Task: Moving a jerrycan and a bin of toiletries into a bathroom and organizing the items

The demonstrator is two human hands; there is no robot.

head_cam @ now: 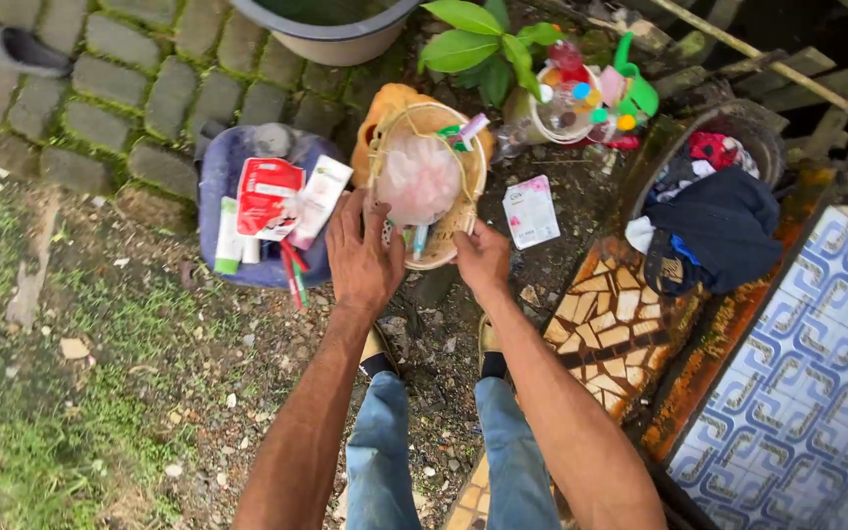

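The person stands on gravelly ground and looks down at a round woven basket (441,186), which sits straight in front of the feet, between both hands. The left hand (363,257) lies flat at the near-left edge of the basket, palm down; its grip is spread, the fingers (350,218) are stretched forward and pinch nothing that I can see. The right hand (484,260) is at the near-right edge, and its grip is pressed on the basket rim, the thumb above and the other fingers curled under it, though the underside is hidden. So the basket lies directly ahead of both hands, a little more to the right of the left hand, and both hands are about equally near to it. The basket is slightly oval in this view, with its longer axis going away from the person, and a thin handle arcs over it. Inside it rests a pale pink mesh bath sponge (418,179), and some small tubes stick out at the near side. Just beside the left hand, on its left, stands a purple basin (220,172) with a red pouch (265,194) and a white tube (319,199). On the ground to the right of the basket lies a small white and pink sachet (531,210), apart from the right hand.
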